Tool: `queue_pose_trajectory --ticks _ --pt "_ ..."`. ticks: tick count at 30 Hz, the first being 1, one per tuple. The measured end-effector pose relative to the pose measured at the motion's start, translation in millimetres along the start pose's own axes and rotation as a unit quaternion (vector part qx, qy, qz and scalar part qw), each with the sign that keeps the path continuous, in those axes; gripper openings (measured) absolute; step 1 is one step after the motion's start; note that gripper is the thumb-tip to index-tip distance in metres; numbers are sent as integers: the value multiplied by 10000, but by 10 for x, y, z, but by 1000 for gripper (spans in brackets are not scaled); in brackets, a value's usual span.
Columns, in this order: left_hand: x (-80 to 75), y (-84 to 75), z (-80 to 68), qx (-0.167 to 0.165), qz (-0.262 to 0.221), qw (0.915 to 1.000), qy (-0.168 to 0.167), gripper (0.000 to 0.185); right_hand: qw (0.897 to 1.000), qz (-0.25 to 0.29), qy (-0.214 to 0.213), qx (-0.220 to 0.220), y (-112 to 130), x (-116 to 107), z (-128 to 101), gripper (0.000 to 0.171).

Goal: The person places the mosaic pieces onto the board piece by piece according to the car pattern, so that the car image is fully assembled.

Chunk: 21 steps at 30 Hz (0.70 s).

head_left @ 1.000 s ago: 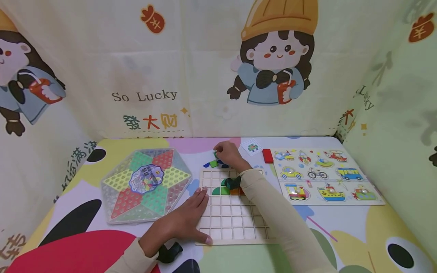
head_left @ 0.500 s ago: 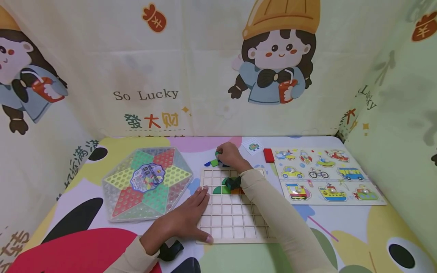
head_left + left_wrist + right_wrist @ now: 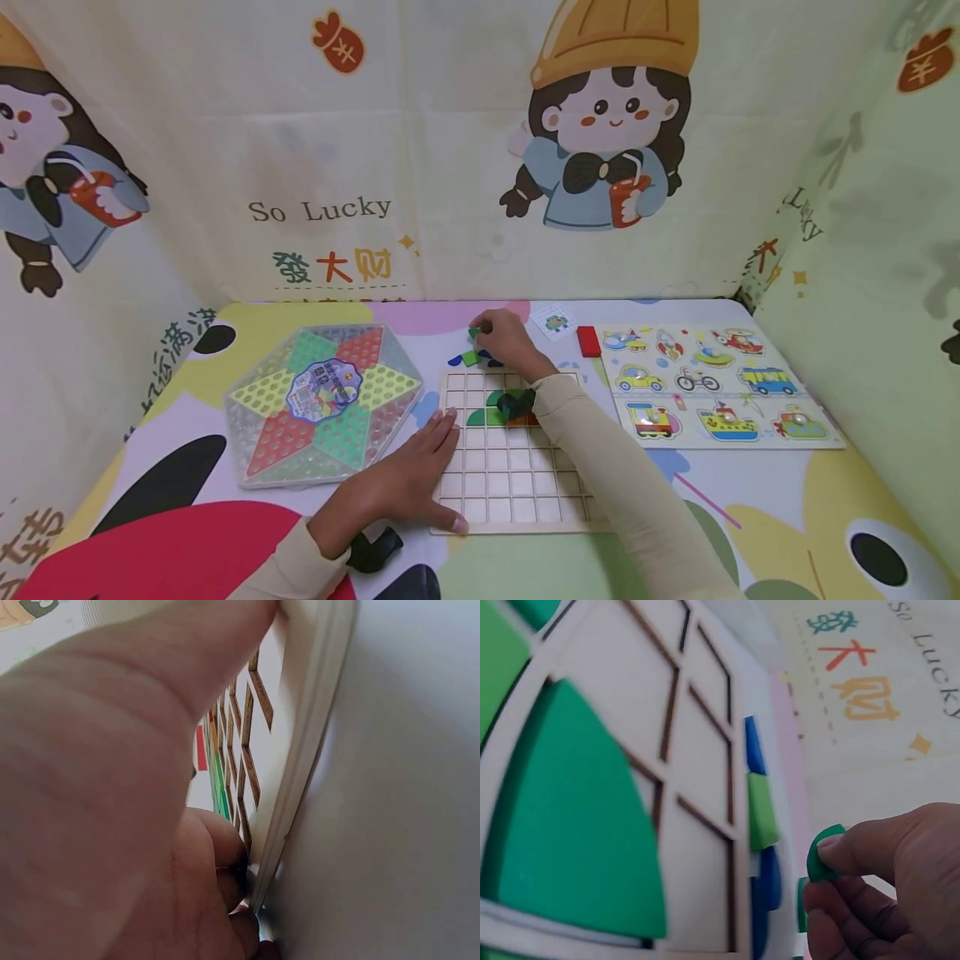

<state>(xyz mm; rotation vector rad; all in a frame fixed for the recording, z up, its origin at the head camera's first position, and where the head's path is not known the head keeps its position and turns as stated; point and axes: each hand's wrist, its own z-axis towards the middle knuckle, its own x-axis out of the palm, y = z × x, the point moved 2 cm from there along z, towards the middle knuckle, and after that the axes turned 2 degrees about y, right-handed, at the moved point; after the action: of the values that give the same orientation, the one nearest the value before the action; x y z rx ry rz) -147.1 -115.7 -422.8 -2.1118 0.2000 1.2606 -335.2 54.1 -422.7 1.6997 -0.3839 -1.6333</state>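
My right hand (image 3: 506, 340) is just past the far edge of a wooden grid board (image 3: 495, 487). Between thumb and fingers it pinches a small dark green tile (image 3: 823, 853) with a curved edge. Below that hand, blue and green loose tiles (image 3: 470, 358) lie on the table. My left hand (image 3: 405, 479) rests along the board's left side, fingers spread, thumb on its near left corner. Quarter-round green tiles (image 3: 477, 417) and an orange one sit in the board's cells, partly hidden by the right wrist's black strap.
On the left lies a hexagonal Chinese checkers box (image 3: 322, 404). A vehicle peg puzzle (image 3: 712, 383) is on the right, with a red block (image 3: 588, 342) beside it. A small pattern card (image 3: 555, 322) lies at the back, before the curtain (image 3: 450, 167).
The right hand stays over the loose tiles, its fingers shifting slightly as the green tile turns in its pinch. The left hand keeps its place on the board.
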Motion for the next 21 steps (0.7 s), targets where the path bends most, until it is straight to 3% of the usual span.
queue_pose_trajectory --ticks 9,21 --pt "-7 6 3 -68 17 10000 11 122 9991 289 235 -224 57 -78 -150 22" --pt "8 2 0 -67 -12 10000 24 122 9911 603 956 -708 49 -85 -565 26"
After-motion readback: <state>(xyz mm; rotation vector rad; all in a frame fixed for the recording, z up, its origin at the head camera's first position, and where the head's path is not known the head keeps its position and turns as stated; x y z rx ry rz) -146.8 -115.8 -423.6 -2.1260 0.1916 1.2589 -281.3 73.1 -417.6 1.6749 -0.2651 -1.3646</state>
